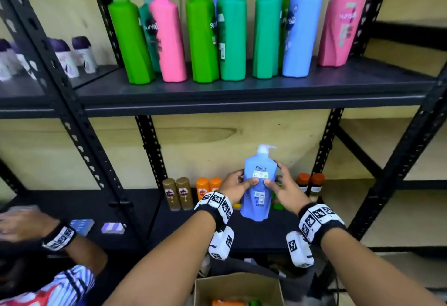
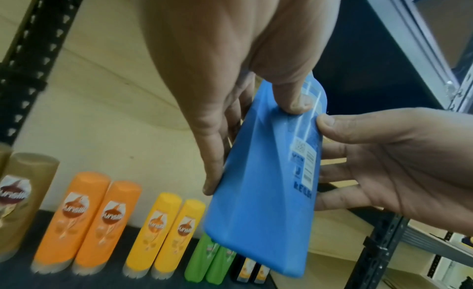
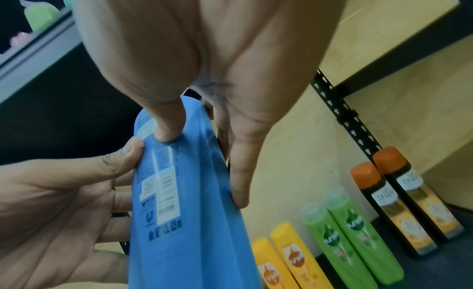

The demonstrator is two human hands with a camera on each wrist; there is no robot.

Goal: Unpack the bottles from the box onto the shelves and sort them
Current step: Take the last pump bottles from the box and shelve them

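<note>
A light blue pump bottle (image 1: 257, 184) is upright in front of the lower shelf (image 1: 256, 235), its back label facing me. My left hand (image 1: 238, 184) grips its left side and my right hand (image 1: 278, 184) its right side, both thumbs pressed on the label. In the left wrist view the blue bottle (image 2: 256, 202) hangs tilted over the small bottles, base off the shelf. The right wrist view has my thumb and fingers clamped on the bottle (image 3: 199, 222). The cardboard box (image 1: 217, 284) stands open below, with an orange bottle (image 1: 227, 302) inside.
Large green, pink, teal and blue pump bottles (image 1: 232, 32) line the upper shelf (image 1: 242, 92). Small gold (image 1: 179, 193), orange, yellow, green (image 3: 353, 238) and dark orange-capped bottles (image 1: 310, 184) stand at the back of the lower shelf. Another person's hand (image 1: 21, 228) reaches in at left.
</note>
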